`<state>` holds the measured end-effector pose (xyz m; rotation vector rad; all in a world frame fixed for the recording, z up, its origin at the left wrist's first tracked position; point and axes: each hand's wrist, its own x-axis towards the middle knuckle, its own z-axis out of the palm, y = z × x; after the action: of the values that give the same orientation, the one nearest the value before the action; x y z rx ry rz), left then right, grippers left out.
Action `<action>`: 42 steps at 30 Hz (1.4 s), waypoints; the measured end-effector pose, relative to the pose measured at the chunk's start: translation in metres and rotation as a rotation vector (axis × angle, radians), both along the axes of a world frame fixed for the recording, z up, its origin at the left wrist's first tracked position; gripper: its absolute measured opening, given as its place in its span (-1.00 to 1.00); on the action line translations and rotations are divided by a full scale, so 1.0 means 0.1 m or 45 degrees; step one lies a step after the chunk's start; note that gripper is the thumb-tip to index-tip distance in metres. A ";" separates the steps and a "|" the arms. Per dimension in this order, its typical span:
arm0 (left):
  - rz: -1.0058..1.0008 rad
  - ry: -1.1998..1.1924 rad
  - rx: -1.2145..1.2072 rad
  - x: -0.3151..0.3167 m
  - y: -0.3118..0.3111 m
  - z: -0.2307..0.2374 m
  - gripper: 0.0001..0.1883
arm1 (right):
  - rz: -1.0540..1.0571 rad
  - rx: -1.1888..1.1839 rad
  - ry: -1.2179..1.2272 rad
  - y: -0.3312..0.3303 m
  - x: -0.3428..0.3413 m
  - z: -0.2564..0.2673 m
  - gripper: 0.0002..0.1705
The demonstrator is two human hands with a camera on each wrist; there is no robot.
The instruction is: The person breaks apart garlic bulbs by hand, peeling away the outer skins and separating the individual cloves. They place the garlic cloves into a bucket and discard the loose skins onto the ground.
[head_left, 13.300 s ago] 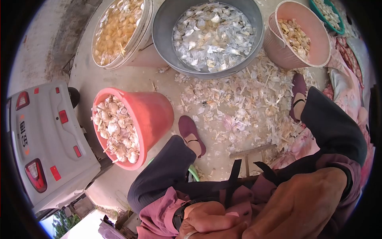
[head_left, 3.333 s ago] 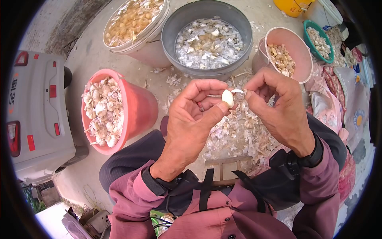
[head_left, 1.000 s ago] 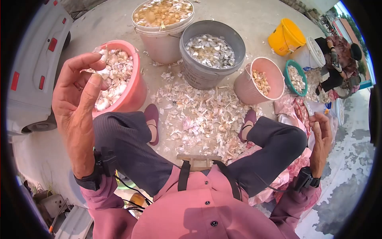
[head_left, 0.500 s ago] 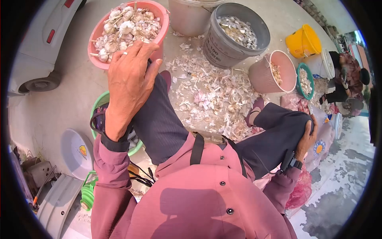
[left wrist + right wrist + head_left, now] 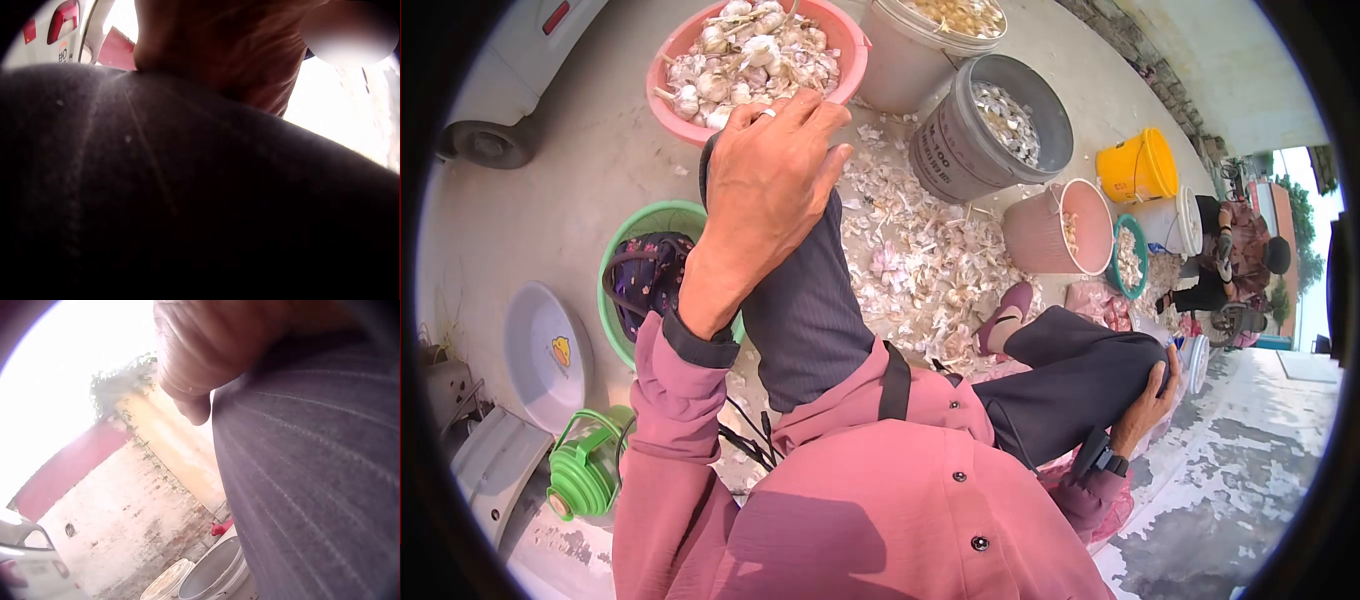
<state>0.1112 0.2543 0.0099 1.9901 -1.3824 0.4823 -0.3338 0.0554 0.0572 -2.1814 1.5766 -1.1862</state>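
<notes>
My left hand rests on the left knee of the dark striped trousers, a ring on one finger and nothing held. In the left wrist view the palm side lies against the dark cloth. My right hand lies along the outer side of the right knee, also holding nothing; the right wrist view shows its fingers over the striped cloth. Just beyond the left hand stands a pink basin heaped with whole garlic bulbs. Garlic skins litter the floor between the feet.
A grey bucket of cloves in water, a pale pink bucket and a yellow bucket stand ahead. On the left are a green basket, a grey basin and a green-lidded jug. Another person sits far right.
A clove was being peeled between both hands. Since then the hands have parted, the left passing near the garlic basin, and both have come down onto the knees. The head view has swung.
</notes>
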 end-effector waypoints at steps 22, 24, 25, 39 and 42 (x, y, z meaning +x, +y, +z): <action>0.232 0.045 0.046 -0.13 0.20 0.07 -0.85 | 0.877 0.092 -0.175 -0.22 1.87 -0.31 -0.67; 0.233 0.051 0.084 -0.14 0.21 0.08 -0.85 | 0.959 0.084 -0.193 -0.37 2.03 -0.58 -0.65; 0.239 0.063 0.105 -0.15 0.19 0.08 -0.85 | 0.965 0.125 -0.203 -0.39 2.09 -0.64 -0.65; 0.287 0.161 0.244 -0.19 0.04 0.12 -0.86 | 0.732 0.123 -0.234 -0.59 1.53 -0.66 -0.64; 0.276 0.039 0.206 -0.17 0.00 0.12 -0.88 | 0.626 0.153 -0.203 -0.60 1.29 -0.58 -0.64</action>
<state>0.0938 0.2539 0.0221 2.2835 -1.2263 0.4455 -0.2048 -0.0046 -0.0008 -2.1564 0.9422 -1.0442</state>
